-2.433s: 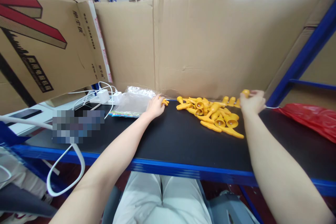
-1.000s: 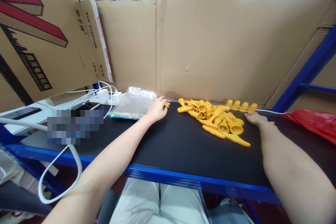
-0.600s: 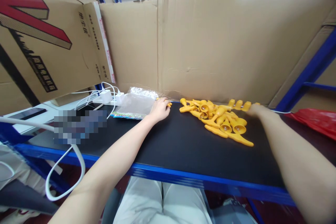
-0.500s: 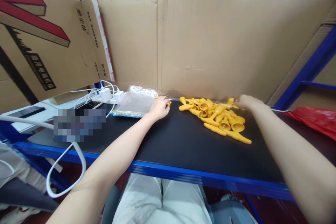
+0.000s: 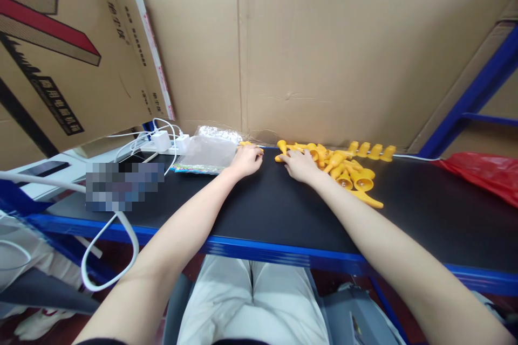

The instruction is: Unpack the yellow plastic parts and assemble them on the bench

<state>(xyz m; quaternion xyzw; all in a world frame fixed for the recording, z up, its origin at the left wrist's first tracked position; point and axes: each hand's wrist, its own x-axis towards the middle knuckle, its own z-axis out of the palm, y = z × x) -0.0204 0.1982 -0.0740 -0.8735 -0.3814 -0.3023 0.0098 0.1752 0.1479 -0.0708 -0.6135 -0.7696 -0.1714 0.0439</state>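
Observation:
Near the back of the black tabletop, my left hand point(image 5: 246, 161) is curled round a yellow handbell point(image 5: 245, 144), which is mostly hidden behind the fingers. Beside that hand lies a clear plastic bag point(image 5: 210, 153) with a colourful printed lower edge. My right hand point(image 5: 301, 165) reaches over the left end of a loose pile of yellow handbells point(image 5: 343, 168), fingers apart and fingertips at a yellow handle point(image 5: 280, 158). Some bells in the pile show open mouths with shiny bits inside. Several upright yellow bells point(image 5: 370, 151) stand in a row against the cardboard.
A tall cardboard panel point(image 5: 324, 54) closes off the back. At left are white chargers and cables point(image 5: 162, 141), a pixelated object point(image 5: 123, 186) and a large printed carton point(image 5: 81, 54). A red plastic bag point(image 5: 481, 172) lies at right. A blue frame edge point(image 5: 275, 252) runs along the front.
My right hand has moved left from the upright row at the back to the pile's left end, uncovering that row. My left hand stays near the clear bag. The view has shifted slightly.

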